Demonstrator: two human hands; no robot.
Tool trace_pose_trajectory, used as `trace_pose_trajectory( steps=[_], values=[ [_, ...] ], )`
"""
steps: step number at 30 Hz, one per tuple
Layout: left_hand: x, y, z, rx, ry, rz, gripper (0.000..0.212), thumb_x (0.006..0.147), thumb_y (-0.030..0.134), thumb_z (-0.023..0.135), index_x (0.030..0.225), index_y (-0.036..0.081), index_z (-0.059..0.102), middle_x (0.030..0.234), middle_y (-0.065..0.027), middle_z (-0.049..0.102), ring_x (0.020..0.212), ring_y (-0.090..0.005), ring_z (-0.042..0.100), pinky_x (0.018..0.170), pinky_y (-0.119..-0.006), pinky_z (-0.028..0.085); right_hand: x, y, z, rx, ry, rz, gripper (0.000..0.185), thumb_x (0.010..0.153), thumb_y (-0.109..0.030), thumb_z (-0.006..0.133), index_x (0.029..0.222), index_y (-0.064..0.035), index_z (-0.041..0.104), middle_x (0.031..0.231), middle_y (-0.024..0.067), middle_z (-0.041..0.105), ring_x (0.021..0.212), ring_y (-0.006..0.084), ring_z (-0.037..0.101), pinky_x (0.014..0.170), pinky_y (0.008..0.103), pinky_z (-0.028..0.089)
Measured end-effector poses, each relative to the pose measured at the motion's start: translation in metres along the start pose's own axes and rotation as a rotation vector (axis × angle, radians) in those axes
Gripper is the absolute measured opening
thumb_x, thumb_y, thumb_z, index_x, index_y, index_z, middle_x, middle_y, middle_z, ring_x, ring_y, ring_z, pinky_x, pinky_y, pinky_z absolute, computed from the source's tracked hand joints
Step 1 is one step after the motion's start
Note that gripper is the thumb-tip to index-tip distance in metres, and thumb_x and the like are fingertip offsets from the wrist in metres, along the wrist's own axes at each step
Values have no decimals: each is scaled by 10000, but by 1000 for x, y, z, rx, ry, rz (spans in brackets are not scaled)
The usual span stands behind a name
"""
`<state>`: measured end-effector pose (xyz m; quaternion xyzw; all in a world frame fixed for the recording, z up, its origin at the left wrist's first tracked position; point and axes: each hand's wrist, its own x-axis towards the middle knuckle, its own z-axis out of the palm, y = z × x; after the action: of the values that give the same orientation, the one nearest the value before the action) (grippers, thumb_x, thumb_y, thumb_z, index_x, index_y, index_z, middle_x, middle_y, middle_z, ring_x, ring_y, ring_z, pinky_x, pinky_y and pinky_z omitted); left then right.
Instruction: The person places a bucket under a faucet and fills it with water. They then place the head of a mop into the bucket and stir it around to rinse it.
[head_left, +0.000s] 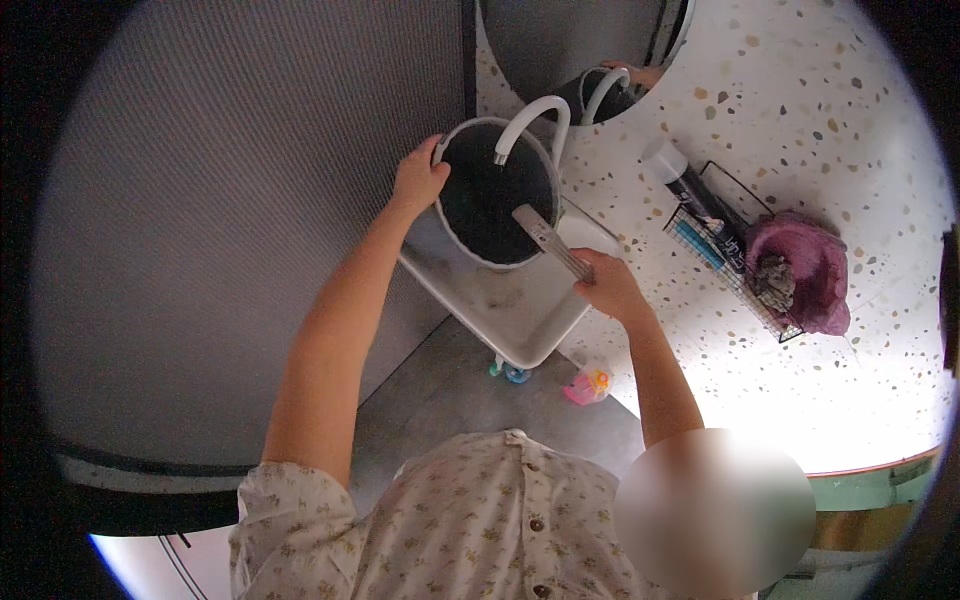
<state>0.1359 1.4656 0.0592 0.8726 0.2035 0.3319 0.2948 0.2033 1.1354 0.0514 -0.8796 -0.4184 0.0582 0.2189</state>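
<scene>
A bucket with a white rim and a dark inside stands tilted in a white washbasin. My left hand grips its rim at the upper left. Over the opening curves a white gooseneck faucet, its spout above the dark interior. My right hand is closed around a pale, ribbed handle-like object, whose far end reaches over the bucket's lower right rim. What exactly this object is, I cannot tell. Whether the bucket holds water cannot be made out.
On the speckled wall at right hangs a black wire basket with a white-capped spray can and a mauve bag. A mirror is above the faucet, a grey ribbed panel at left. A pink item lies below the basin.
</scene>
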Motion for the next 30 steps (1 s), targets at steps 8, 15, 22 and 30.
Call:
trace_pose_trajectory(
  steps=[8,15,22,30],
  values=[
    [-6,-4,-5,65,-118,65,474,783,131,556,1249,83,478,1131,-196,576,1004,-350,573,888,-404,439,19,-1,33,-151,-13,56,303,770,-214,545,1049,-96,531,906,149,632,876,332,612,746,458,493],
    [-6,-12,0,3,-86,157,429,816,132,554,1237,78,485,1097,-202,589,998,-342,581,865,-392,449,40,4,47,-297,-65,55,269,802,-198,531,1042,-76,545,903,143,611,867,311,617,722,437,505],
    [-12,-11,16,-9,-129,139,371,886,235,522,1227,89,500,1095,-184,593,989,-328,586,858,-389,452,75,-4,61,-507,-153,-41,239,750,-191,595,959,-80,625,895,138,614,847,300,622,696,417,521],
    [-18,-17,20,38,-76,233,364,890,238,514,1222,88,505,1099,-178,592,986,-331,584,846,-391,459,157,-8,125,-733,-212,-276,180,776,-155,559,876,-61,675,909,145,618,866,269,629,692,390,522]
  ],
)
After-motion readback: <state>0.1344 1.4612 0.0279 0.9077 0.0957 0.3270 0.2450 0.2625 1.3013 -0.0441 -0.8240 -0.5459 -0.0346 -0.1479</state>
